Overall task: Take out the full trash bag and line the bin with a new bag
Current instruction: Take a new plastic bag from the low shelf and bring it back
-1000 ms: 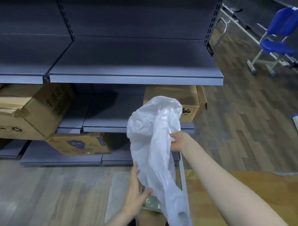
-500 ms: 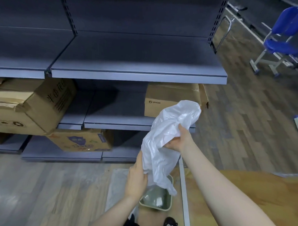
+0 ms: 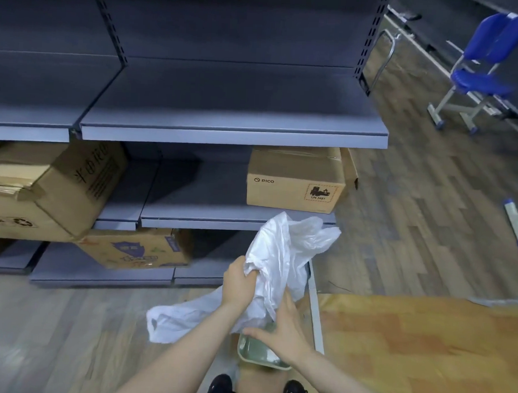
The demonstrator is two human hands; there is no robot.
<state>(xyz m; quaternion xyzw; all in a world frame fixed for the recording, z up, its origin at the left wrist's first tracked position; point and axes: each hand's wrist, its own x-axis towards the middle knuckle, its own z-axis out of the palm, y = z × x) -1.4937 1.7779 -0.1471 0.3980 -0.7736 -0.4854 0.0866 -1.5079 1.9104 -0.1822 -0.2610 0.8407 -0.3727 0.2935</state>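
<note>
My left hand [image 3: 238, 284] clutches the white trash bag [image 3: 282, 256] with fingers curled, my right hand [image 3: 284, 331], fingers loosely spread, presses it into the green bin [image 3: 256, 356].

Grey metal shelving [image 3: 234, 133], wood-plank floor [image 3: 428, 233], blue chair [image 3: 482, 78]

The bag [image 3: 282, 256] is white and crinkled, the bin [image 3: 261, 355] pale green. The shelves [image 3: 232, 106] are slate blue-grey. At two o'clock the chair [image 3: 485, 57] is bright blue. The box [image 3: 294, 183] is tan with black print, and the floor [image 3: 429, 218] has brown wood-grain planks.
</note>
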